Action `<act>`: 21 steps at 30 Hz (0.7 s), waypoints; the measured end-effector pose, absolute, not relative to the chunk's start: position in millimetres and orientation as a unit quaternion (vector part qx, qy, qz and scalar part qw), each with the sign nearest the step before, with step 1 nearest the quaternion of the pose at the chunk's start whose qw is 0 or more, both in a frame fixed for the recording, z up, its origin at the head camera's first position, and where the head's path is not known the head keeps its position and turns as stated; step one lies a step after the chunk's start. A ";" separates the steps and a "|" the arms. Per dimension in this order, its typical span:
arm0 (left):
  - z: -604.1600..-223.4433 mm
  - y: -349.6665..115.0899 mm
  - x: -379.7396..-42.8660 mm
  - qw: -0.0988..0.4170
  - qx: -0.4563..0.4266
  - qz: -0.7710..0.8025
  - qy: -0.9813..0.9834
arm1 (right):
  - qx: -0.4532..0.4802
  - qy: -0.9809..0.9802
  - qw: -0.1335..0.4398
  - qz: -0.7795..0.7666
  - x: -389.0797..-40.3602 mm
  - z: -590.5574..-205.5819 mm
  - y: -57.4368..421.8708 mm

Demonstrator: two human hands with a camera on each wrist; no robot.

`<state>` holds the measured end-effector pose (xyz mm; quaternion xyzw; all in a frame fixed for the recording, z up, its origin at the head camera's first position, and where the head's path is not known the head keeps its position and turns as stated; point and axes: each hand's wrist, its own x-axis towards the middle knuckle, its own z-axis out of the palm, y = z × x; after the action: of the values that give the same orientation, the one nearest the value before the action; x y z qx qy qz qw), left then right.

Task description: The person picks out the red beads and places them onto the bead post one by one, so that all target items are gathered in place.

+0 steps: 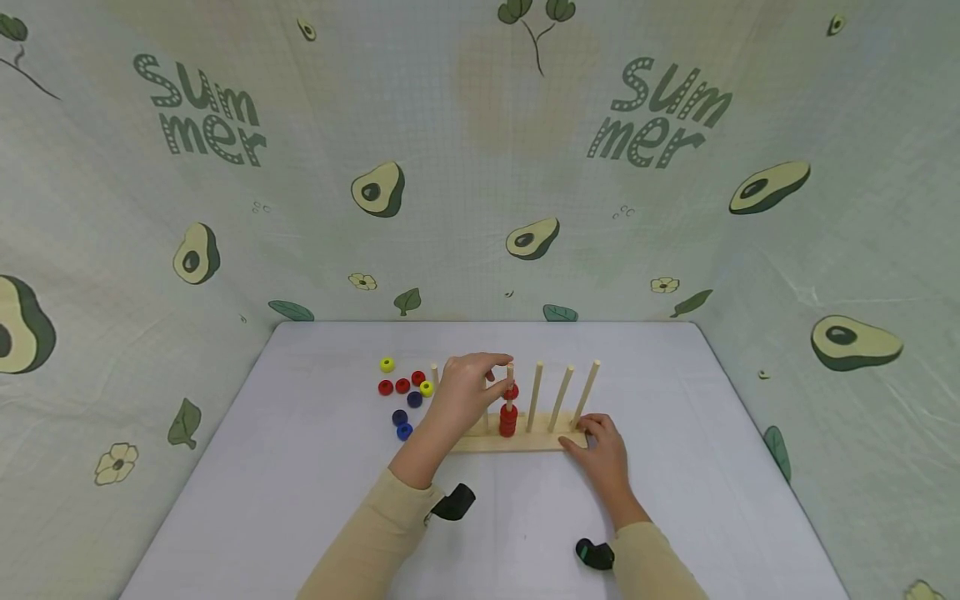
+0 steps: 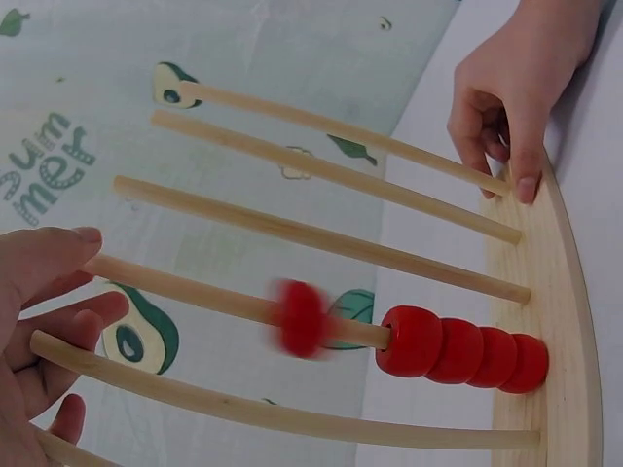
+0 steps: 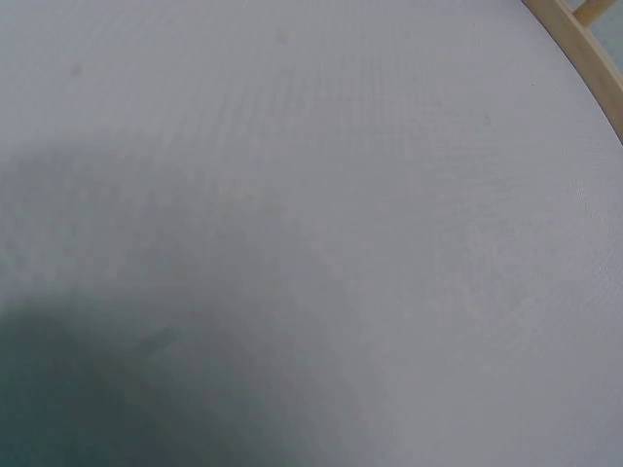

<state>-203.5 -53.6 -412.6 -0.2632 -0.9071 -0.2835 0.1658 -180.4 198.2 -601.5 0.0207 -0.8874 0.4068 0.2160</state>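
A wooden peg stand (image 1: 495, 445) with a row of upright pegs is on the table. My left hand (image 1: 467, 379) is at the top of one peg, fingers and thumb spread apart, a fingertip right at the peg's tip in the left wrist view. Partway down that peg is a blurred red bead (image 2: 302, 319), clear of the fingers and above a stack of several red beads (image 2: 414, 341) at the bottom. My right hand (image 1: 603, 454) grips the right end of the stand's base, thumb in front and fingers behind.
Left of the stand lie loose beads: several red ones, including a red bead (image 1: 386, 387), two yellow ones, including a yellow bead (image 1: 387, 364), and several blue ones, including a blue bead (image 1: 405, 432). Bare pegs, such as the rightmost peg (image 1: 586, 393), rise beside the stack. A patterned cloth (image 1: 450, 275) hangs behind the table.
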 end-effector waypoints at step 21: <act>-402.5 -64.7 -195.6 0.226 -0.285 -0.314 -0.877 | 0.006 -0.891 0.189 0.413 -181.2 -600.8 199.1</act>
<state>-195.6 -64.7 -402.5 -0.2851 -0.8767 -0.3144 0.2264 -181.2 199.1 -600.8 0.0059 -0.8908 0.4131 0.1893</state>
